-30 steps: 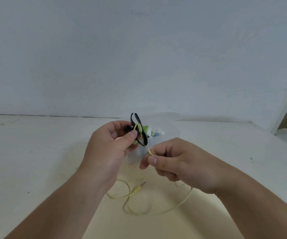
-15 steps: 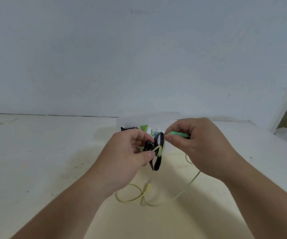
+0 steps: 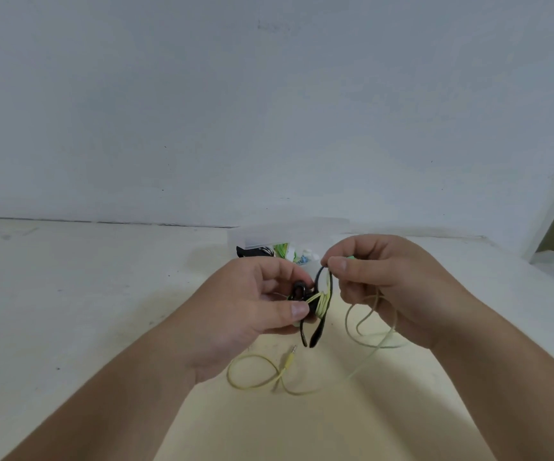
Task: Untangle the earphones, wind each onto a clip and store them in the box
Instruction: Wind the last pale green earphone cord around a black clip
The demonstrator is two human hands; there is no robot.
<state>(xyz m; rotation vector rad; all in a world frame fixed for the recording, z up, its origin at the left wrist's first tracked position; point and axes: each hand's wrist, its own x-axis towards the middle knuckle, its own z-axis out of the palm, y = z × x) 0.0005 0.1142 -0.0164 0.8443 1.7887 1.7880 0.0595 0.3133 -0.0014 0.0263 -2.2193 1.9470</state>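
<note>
Left hand (image 3: 252,307) pinches clip (image 3: 319,304); right hand (image 3: 392,287) holds cable (image 3: 368,354) beside it.

More yellow cord (image 3: 319,302) is now wrapped round the black clip (image 3: 315,322), just past the left hand (image 3: 252,314) thumb tip. The right hand (image 3: 398,287) was lifted & moved to the clip's top, w/ cord pinched between thumb & finger.

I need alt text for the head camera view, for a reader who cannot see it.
Two bare hands wind a yellow-green earphone cable onto a black clip: the left hand pinches the clip, the right hand guides the cable. Its loose end and plug lie on the table; a clear box stands behind.
</note>
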